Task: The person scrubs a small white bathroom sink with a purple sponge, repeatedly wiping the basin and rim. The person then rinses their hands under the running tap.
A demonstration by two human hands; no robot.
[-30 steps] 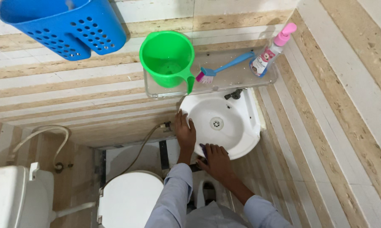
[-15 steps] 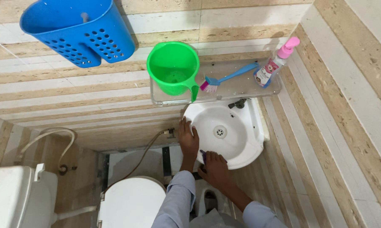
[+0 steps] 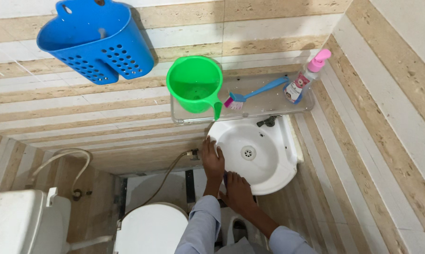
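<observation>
My left hand (image 3: 212,160) rests flat on the left rim of the small white wall sink (image 3: 273,155), fingers together. Just below it, my right hand (image 3: 237,192) presses on the sink's front rim, with a bit of something dark under its fingers; I cannot tell what that is. Both sleeves are light blue. The drain (image 3: 248,152) shows in the middle of the basin, and a dark tap (image 3: 268,122) sits at its back edge.
A clear shelf (image 3: 269,101) above the sink carries a green jug (image 3: 195,85), a blue brush (image 3: 254,94) and a pink-capped bottle (image 3: 306,77). A blue perforated basket (image 3: 97,40) hangs on the striped wall. A white toilet (image 3: 151,230) and cistern (image 3: 19,221) stand lower left, with a hose (image 3: 167,176).
The view has shifted so the sink and shelf sit lower and further right. Both hands stay on the sink rim, the left one having slid slightly along it.
</observation>
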